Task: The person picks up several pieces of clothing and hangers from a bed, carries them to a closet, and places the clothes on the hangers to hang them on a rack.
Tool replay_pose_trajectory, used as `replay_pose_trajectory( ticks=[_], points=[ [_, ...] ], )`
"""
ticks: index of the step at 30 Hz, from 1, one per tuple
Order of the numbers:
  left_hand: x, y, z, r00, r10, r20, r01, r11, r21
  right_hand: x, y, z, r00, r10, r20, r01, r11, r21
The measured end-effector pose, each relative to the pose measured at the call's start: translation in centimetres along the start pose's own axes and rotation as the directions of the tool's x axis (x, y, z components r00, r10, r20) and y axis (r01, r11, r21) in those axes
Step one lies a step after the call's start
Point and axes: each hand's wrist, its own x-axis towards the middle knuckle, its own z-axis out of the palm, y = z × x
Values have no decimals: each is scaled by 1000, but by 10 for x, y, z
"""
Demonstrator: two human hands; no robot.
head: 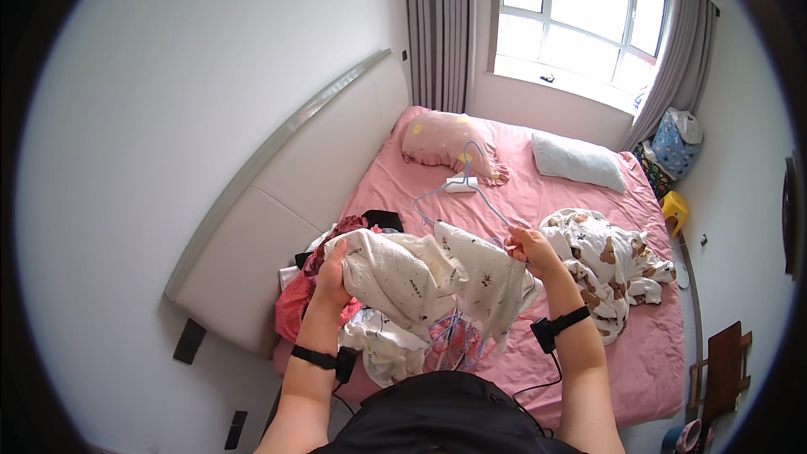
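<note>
My left hand [334,277] grips a cream printed garment [391,274] by its left end, with the cloth bunched above the bed. My right hand [531,250] holds the lower right corner of a blue-grey clothes hanger [466,178], which stands upright with its hook pointing away from me. A cream printed cloth piece [482,274] hangs at the hanger's lower bar, next to my right fingers. Whether both cloth parts belong to one garment I cannot tell. Below them, several blue and pink hangers [457,340] lie in a heap on the bed.
The bed has a pink sheet [643,366]. Red and dark clothes [296,302] are piled at the left, a bear-print white cloth [605,265] at the right. Farther back lie a pink pillow [447,139], a pale pillow [577,161] and a white roll [461,185]. The headboard [284,202] borders the left.
</note>
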Motion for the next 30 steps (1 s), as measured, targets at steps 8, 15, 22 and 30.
replay_pose_trajectory(
  ticks=[8, 15, 22, 30],
  points=[
    [0, 35, -4, 848, 525, -66, -248, 505, 827, 13, 15, 20, 996, -72, 45, 71, 997, 13],
    [35, -1, 28, 587, 399, 704, -232, -750, 619, -5, 25, 62, 968, -53, 246, 18, 990, 143],
    [67, -57, 48, 951, -194, 242, -306, -462, 832, -50, 19, 85, 880, -42, 473, 158, 966, -207],
    [86, -90, 44, 880, -466, 95, -299, -385, 873, -46, 32, 74, 950, -17, 313, 94, 968, -231]
  ],
)
